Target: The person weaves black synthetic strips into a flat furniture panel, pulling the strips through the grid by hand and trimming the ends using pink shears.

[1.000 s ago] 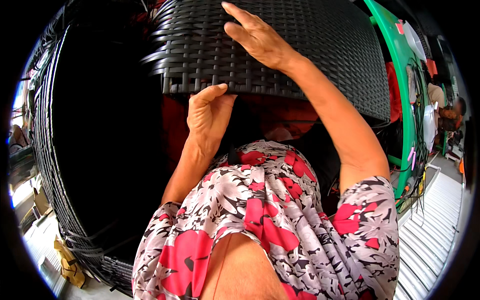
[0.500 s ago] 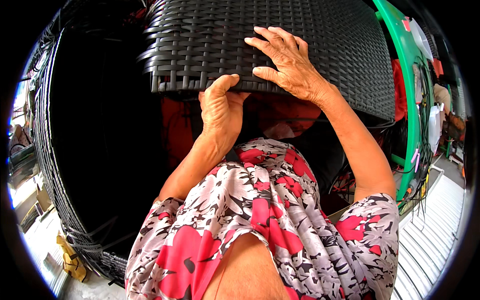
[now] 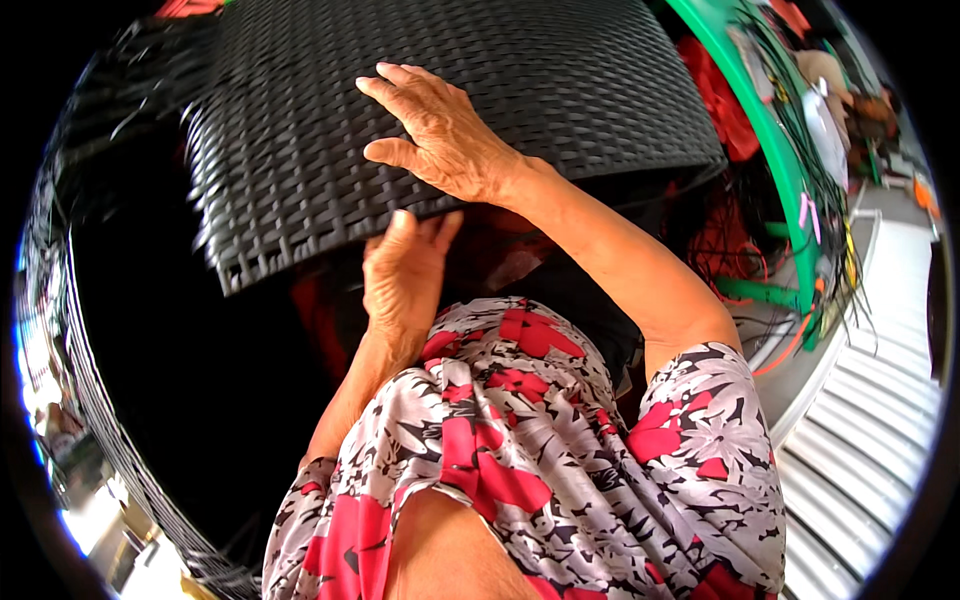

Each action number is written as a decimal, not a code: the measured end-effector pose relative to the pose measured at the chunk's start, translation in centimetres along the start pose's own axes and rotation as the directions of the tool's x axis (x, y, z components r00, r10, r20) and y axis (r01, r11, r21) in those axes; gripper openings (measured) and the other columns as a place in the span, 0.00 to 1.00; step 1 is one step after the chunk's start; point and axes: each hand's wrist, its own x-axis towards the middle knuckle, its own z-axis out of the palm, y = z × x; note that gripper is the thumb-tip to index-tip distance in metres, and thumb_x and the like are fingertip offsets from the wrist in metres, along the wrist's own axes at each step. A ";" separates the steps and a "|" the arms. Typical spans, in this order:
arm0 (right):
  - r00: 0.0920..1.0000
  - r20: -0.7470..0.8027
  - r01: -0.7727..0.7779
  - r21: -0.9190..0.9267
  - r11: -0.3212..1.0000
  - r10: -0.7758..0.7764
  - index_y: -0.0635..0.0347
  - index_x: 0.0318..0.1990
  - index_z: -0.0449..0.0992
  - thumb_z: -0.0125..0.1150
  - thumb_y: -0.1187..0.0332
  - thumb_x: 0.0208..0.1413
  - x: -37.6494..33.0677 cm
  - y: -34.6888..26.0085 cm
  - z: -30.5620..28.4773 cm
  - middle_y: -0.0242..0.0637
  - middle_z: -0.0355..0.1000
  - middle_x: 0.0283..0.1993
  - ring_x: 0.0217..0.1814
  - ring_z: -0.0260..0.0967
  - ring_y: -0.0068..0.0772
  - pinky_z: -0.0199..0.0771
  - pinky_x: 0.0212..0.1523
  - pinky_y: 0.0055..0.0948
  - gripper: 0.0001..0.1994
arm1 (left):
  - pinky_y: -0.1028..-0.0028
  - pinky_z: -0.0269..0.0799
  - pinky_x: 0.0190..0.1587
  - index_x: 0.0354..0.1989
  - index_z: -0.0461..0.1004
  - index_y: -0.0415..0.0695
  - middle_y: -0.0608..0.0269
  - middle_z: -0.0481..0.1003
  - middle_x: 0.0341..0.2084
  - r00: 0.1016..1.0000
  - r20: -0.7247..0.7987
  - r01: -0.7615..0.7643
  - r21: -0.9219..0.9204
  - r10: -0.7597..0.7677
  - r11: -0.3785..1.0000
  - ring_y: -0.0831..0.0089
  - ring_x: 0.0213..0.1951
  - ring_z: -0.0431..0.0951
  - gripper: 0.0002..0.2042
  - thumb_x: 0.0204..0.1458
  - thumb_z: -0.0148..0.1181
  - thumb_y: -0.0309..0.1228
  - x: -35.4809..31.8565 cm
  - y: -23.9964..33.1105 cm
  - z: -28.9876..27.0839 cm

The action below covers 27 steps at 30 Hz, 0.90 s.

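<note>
The broad black wicker piece of glossy flat strips (image 3: pixel 560 80) is in front of the person, its near edge now slanting, left corner lower than half a second ago. At that edge is the bare left hand (image 3: pixel 405 280), thumb against it; whether its fingers grip, I cannot tell. The bare right hand (image 3: pixel 440 140) has shifted left over the piece, fingers loosely spread, grasping nothing. Right of the piece stands a curved green frame (image 3: pixel 780 165).

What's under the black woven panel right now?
Below the near edge of the black woven panel, dark red material shows in deep shadow, with the left hand at that edge. Anything farther under is covered by the panel; I can't tell what the red material is.
</note>
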 end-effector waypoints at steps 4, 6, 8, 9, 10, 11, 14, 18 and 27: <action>0.996 -0.039 -0.085 -0.309 0.947 0.077 0.51 0.60 0.61 0.45 0.44 0.57 -3.2 4.7 -6.5 0.43 0.56 0.63 0.66 0.50 0.44 0.51 0.59 0.48 0.29 | 0.53 0.52 0.63 0.53 0.65 0.41 0.59 0.69 0.50 0.947 0.161 0.281 0.010 -0.279 0.960 0.60 0.56 0.64 0.21 0.48 0.58 0.20 2.7 -3.9 2.3; 0.976 -0.006 -0.206 -0.358 0.911 0.218 0.50 0.62 0.57 0.42 0.45 0.58 -5.4 6.4 -6.9 0.43 0.53 0.65 0.68 0.46 0.44 0.44 0.63 0.54 0.29 | 0.54 0.53 0.63 0.54 0.65 0.41 0.59 0.68 0.51 0.913 0.141 0.385 0.024 -0.384 0.923 0.61 0.56 0.65 0.22 0.48 0.55 0.17 4.6 -6.2 2.4; 0.967 0.059 -0.201 -0.422 0.884 0.248 0.49 0.64 0.55 0.40 0.45 0.59 -6.2 7.3 -6.3 0.43 0.51 0.66 0.70 0.43 0.44 0.39 0.65 0.60 0.29 | 0.55 0.56 0.63 0.54 0.64 0.39 0.58 0.67 0.52 0.936 0.094 0.338 0.033 -0.340 0.940 0.61 0.55 0.66 0.22 0.49 0.51 0.13 4.0 -7.7 3.2; 0.970 0.096 -0.157 -0.453 0.878 0.223 0.48 0.64 0.54 0.39 0.46 0.60 -6.0 7.2 -6.0 0.42 0.50 0.67 0.71 0.42 0.44 0.36 0.65 0.62 0.29 | 0.55 0.56 0.63 0.54 0.63 0.39 0.58 0.67 0.52 0.939 0.074 0.335 0.016 -0.335 0.942 0.61 0.55 0.66 0.22 0.49 0.51 0.13 4.1 -7.8 3.5; 0.965 0.085 -0.183 -0.452 0.873 0.246 0.48 0.64 0.55 0.39 0.47 0.60 -5.9 7.3 -5.7 0.41 0.51 0.67 0.70 0.44 0.44 0.41 0.63 0.63 0.27 | 0.55 0.56 0.63 0.54 0.63 0.39 0.57 0.67 0.52 0.942 0.044 0.333 0.003 -0.333 0.943 0.61 0.55 0.66 0.22 0.50 0.51 0.13 3.9 -7.9 3.6; 0.978 0.080 -0.126 -0.501 0.856 0.191 0.47 0.64 0.55 0.40 0.47 0.60 -5.5 7.6 -5.8 0.38 0.52 0.66 0.68 0.46 0.42 0.44 0.61 0.62 0.27 | 0.55 0.56 0.63 0.55 0.63 0.39 0.57 0.67 0.52 0.944 0.014 0.330 -0.011 -0.330 0.944 0.61 0.55 0.66 0.22 0.50 0.50 0.13 3.6 -8.0 3.6; 0.983 0.075 -0.116 -0.471 0.874 0.170 0.45 0.63 0.56 0.42 0.50 0.60 -5.0 7.5 -5.0 0.37 0.54 0.65 0.69 0.46 0.39 0.43 0.62 0.60 0.25 | 0.55 0.56 0.63 0.55 0.63 0.40 0.56 0.67 0.52 0.945 -0.011 0.325 -0.029 -0.326 0.945 0.58 0.55 0.66 0.21 0.50 0.51 0.14 2.9 -7.6 3.9; 0.978 0.059 -0.146 -0.503 0.852 0.202 0.44 0.62 0.58 0.42 0.50 0.60 -4.5 7.4 -4.8 0.34 0.56 0.64 0.66 0.50 0.36 0.47 0.59 0.58 0.24 | 0.54 0.56 0.63 0.55 0.63 0.40 0.56 0.67 0.52 0.948 -0.034 0.317 -0.006 -0.317 0.948 0.56 0.55 0.65 0.21 0.50 0.53 0.15 2.6 -7.3 4.2; 0.946 -0.040 -0.292 0.326 0.899 0.322 0.52 0.63 0.56 0.40 0.46 0.60 -4.3 10.2 -6.5 0.39 0.56 0.64 0.68 0.48 0.40 0.45 0.63 0.51 0.28 | 0.53 0.54 0.62 0.50 0.68 0.43 0.61 0.69 0.50 0.907 0.116 0.403 0.040 -0.405 0.914 0.52 0.59 0.60 0.18 0.49 0.60 0.25 3.9 -9.2 4.1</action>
